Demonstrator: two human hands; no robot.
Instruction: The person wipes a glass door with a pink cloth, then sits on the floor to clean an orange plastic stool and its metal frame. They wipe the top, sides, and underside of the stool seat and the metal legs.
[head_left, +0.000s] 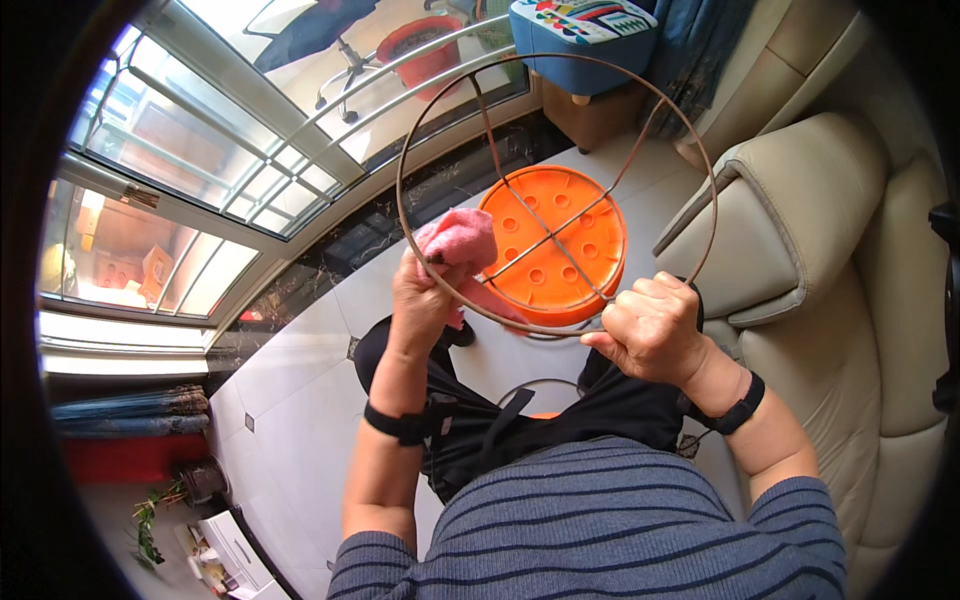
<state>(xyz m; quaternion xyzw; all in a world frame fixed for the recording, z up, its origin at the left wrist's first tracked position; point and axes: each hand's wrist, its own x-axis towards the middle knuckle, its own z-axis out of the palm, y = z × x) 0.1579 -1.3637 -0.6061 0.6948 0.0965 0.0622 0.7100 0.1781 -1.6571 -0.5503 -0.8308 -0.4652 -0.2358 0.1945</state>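
A round wire frame of brownish metal is held up in front of me, its wide ring towards my head and crossed rods at its far end. My right hand is clenched around the ring's near right side. At the left of the ring, my left hand grips a pink cloth, which is bunched against the wire there. The fingers of that hand are partly hidden by cloth and ring. Behind the frame, an orange round plastic stool with circular marks on its top stands on the floor.
A beige leather sofa lines the right side. Glass doors with metal rails rise at the left above a dark marble sill. A blue stool with a patterned top stands ahead. Pale tiles cover the floor.
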